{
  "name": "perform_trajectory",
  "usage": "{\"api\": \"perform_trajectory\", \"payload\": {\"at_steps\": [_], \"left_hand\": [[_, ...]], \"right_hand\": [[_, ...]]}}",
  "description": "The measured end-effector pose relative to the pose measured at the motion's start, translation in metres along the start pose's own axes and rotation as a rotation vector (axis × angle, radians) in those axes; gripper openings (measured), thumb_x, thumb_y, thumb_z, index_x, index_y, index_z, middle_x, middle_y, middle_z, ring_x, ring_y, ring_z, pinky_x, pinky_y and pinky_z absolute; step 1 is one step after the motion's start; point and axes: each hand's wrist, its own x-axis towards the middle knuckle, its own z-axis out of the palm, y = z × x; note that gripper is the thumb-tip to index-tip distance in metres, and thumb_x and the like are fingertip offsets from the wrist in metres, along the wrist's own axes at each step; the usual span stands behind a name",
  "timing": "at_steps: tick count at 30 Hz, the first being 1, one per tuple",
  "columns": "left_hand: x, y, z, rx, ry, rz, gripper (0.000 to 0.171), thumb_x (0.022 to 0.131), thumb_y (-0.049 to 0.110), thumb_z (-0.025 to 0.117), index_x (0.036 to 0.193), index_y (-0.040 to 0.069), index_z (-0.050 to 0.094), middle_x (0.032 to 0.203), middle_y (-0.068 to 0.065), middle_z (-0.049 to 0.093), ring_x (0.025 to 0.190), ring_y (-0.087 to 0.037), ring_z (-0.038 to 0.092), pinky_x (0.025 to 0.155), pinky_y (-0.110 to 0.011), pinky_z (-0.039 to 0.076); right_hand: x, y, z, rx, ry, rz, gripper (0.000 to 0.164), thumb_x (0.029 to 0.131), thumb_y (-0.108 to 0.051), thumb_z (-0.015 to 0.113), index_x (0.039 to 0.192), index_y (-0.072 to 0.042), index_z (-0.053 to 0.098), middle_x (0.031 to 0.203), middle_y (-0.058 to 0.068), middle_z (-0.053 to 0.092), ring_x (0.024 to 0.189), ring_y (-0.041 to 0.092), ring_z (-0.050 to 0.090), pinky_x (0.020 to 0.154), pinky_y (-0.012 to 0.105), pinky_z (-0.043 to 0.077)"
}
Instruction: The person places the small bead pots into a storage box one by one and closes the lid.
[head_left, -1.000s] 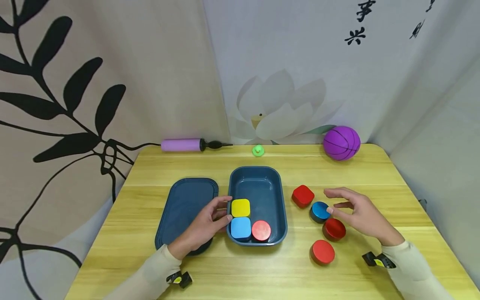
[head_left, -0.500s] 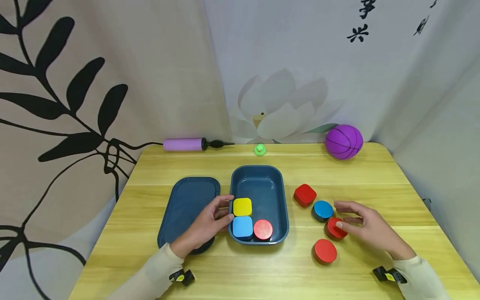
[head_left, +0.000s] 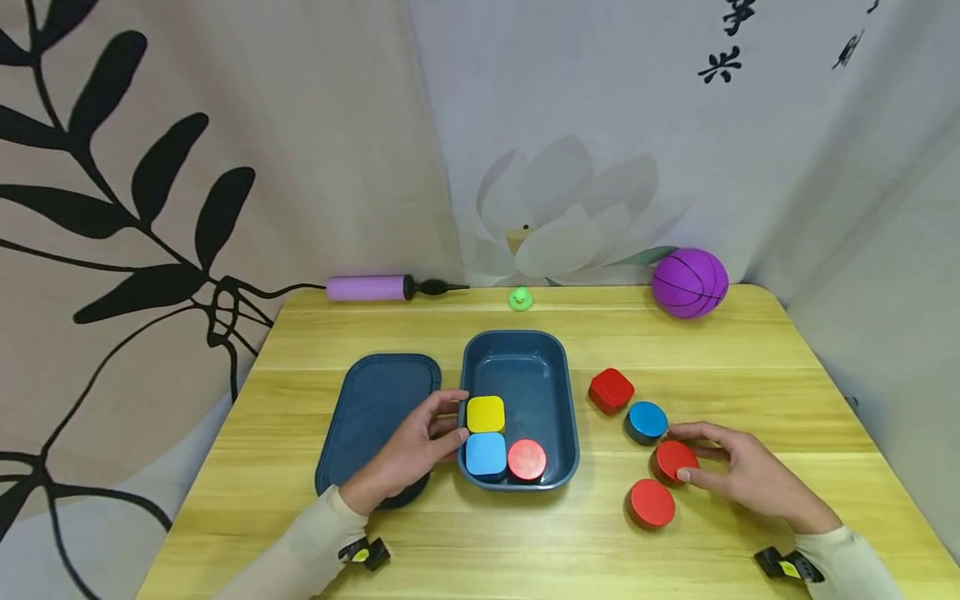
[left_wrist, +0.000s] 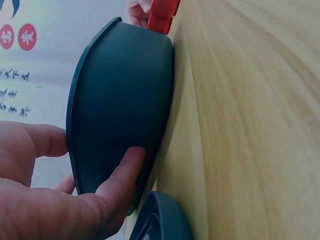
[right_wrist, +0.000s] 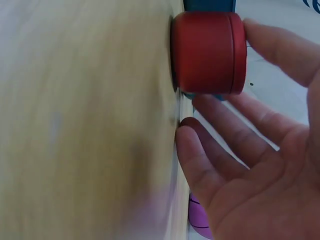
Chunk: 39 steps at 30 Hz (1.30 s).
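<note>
My right hand (head_left: 757,479) is at a red round tin (head_left: 672,460), the thumb on its near edge and the fingers at its far side. In the right wrist view this tin (right_wrist: 207,52) shows a lid seam. Just beyond it stands a blue round tin (head_left: 647,422). A second red round tin (head_left: 650,504) sits nearer the person; a red square one (head_left: 611,391) is farther back. My left hand (head_left: 408,454) rests its fingers against the left wall and rim of a dark blue box (head_left: 572,417). Inside are yellow (head_left: 485,414), light blue (head_left: 485,454) and red (head_left: 527,460) tins.
A dark blue lid (head_left: 375,408) lies left of the box, partly under my left arm. Along the back edge are a purple hand pump (head_left: 367,288), a small green toy (head_left: 521,298) and a purple ball (head_left: 690,283). Curtains hang behind the wooden table (head_left: 465,550).
From beside the blue round tin, my right hand has shifted right and toward the person, to the red tin next to it. My left hand stays against the box.
</note>
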Motion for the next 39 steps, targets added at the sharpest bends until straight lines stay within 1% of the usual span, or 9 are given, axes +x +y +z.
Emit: {"api": "perform_trajectory", "payload": {"at_steps": [3, 8, 10, 13, 18, 23, 29, 34, 39], "left_hand": [[0.001, 0.0, 0.0, 0.002, -0.002, 0.001, 0.057, 0.107, 0.013, 0.063, 0.16, 0.014, 0.04, 0.158, -0.023, 0.043, 0.14, -0.041, 0.054, 0.094, -0.042, 0.062], [0.001, -0.001, 0.001, 0.007, 0.0, 0.002, 0.055, 0.107, 0.013, 0.063, 0.159, 0.016, 0.041, 0.159, -0.023, 0.043, 0.14, -0.041, 0.054, 0.094, -0.042, 0.062], [0.0, 0.0, 0.001, 0.006, 0.001, 0.003, 0.055, 0.107, 0.013, 0.063, 0.158, 0.016, 0.042, 0.158, -0.023, 0.043, 0.14, -0.041, 0.054, 0.094, -0.042, 0.062], [0.0, 0.0, 0.001, 0.007, 0.0, 0.003, 0.056, 0.107, 0.014, 0.063, 0.159, 0.016, 0.042, 0.158, -0.022, 0.044, 0.139, -0.04, 0.054, 0.094, -0.042, 0.062], [0.0, -0.002, 0.0, 0.007, -0.002, 0.003, 0.057, 0.107, 0.014, 0.063, 0.159, 0.014, 0.041, 0.158, -0.022, 0.044, 0.14, -0.041, 0.054, 0.094, -0.042, 0.062], [0.0, -0.002, 0.0, 0.009, -0.001, 0.011, 0.056, 0.107, 0.014, 0.063, 0.159, 0.014, 0.041, 0.158, -0.023, 0.044, 0.139, -0.041, 0.055, 0.093, -0.041, 0.062], [0.0, -0.001, 0.001, 0.02, -0.006, 0.017, 0.056, 0.107, 0.013, 0.062, 0.159, 0.015, 0.041, 0.157, -0.022, 0.044, 0.138, -0.04, 0.056, 0.093, -0.041, 0.062], [0.0, 0.0, 0.002, 0.021, -0.004, 0.019, 0.056, 0.108, 0.012, 0.061, 0.16, 0.013, 0.04, 0.157, -0.022, 0.044, 0.139, -0.041, 0.055, 0.093, -0.041, 0.062], [0.002, -0.001, 0.002, 0.017, 0.0, 0.019, 0.056, 0.108, 0.01, 0.06, 0.16, 0.012, 0.039, 0.157, -0.022, 0.044, 0.139, -0.042, 0.054, 0.093, -0.041, 0.062]], "right_hand": [[-0.001, 0.0, -0.001, -0.007, -0.001, -0.009, 0.05, 0.092, -0.029, 0.085, 0.138, -0.018, 0.068, 0.135, 0.003, 0.071, 0.115, 0.0, 0.067, 0.096, 0.023, 0.057], [-0.005, 0.001, -0.001, -0.002, -0.037, -0.008, 0.052, 0.09, -0.029, 0.087, 0.138, -0.022, 0.067, 0.135, 0.0, 0.071, 0.118, -0.003, 0.064, 0.097, 0.021, 0.054], [-0.005, 0.002, -0.001, -0.009, -0.047, -0.021, 0.053, 0.09, -0.029, 0.087, 0.138, -0.021, 0.066, 0.135, 0.0, 0.07, 0.118, -0.002, 0.064, 0.098, 0.021, 0.054], [-0.005, 0.004, -0.001, -0.021, -0.04, -0.021, 0.053, 0.09, -0.029, 0.087, 0.138, -0.022, 0.067, 0.134, -0.002, 0.071, 0.117, -0.002, 0.064, 0.098, 0.022, 0.055], [-0.003, 0.002, -0.001, -0.041, -0.023, -0.02, 0.053, 0.09, -0.031, 0.087, 0.138, -0.022, 0.067, 0.134, -0.004, 0.071, 0.115, 0.0, 0.066, 0.097, 0.023, 0.056], [-0.002, -0.007, -0.008, -0.034, 0.007, -0.059, 0.052, 0.09, -0.023, 0.087, 0.137, -0.017, 0.067, 0.129, -0.001, 0.073, 0.109, 0.002, 0.068, 0.092, 0.026, 0.059], [0.002, -0.015, -0.021, -0.044, 0.054, -0.079, 0.051, 0.089, -0.018, 0.088, 0.136, -0.017, 0.068, 0.125, -0.001, 0.074, 0.105, 0.002, 0.069, 0.09, 0.019, 0.057], [0.011, -0.02, -0.03, -0.037, 0.101, -0.121, 0.052, 0.088, -0.012, 0.088, 0.136, -0.013, 0.068, 0.126, 0.003, 0.074, 0.105, 0.002, 0.07, 0.09, 0.013, 0.055], [0.029, -0.029, -0.031, -0.039, 0.129, -0.15, 0.053, 0.089, -0.011, 0.087, 0.138, -0.009, 0.067, 0.127, 0.005, 0.074, 0.105, 0.002, 0.07, 0.092, 0.012, 0.054]]}}
